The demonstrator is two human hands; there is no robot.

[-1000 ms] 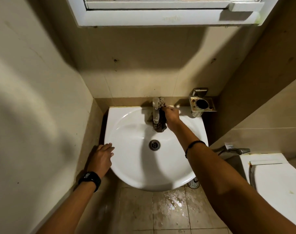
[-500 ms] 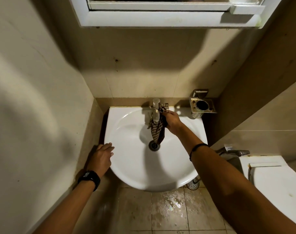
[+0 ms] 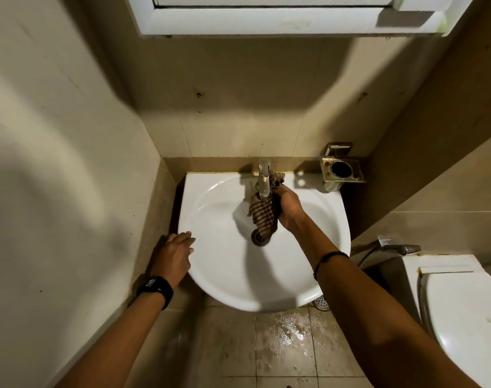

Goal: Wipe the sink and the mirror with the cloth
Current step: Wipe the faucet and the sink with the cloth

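The white sink (image 3: 224,264) is fixed to the back wall, with a metal tap (image 3: 264,177) at its rear and a drain (image 3: 259,237) in the bowl. My right hand (image 3: 289,208) grips a brown striped cloth (image 3: 264,217) just right of the tap. The cloth hangs under the spout, down to the drain. My left hand (image 3: 174,257) rests flat on the sink's left rim, fingers apart, a black watch on the wrist. Only the mirror's white frame (image 3: 266,21) shows at the top edge.
A metal holder (image 3: 341,170) is mounted on the wall right of the tap. A white toilet (image 3: 462,309) stands at the right, with a spray hose (image 3: 398,247) behind it. The floor tiles (image 3: 289,337) below the sink are wet. A wall closes the left side.
My right hand has pulled the cloth from behind the tap forward and down, so it now hangs over the bowl to the drain. The left hand has stayed on the rim.
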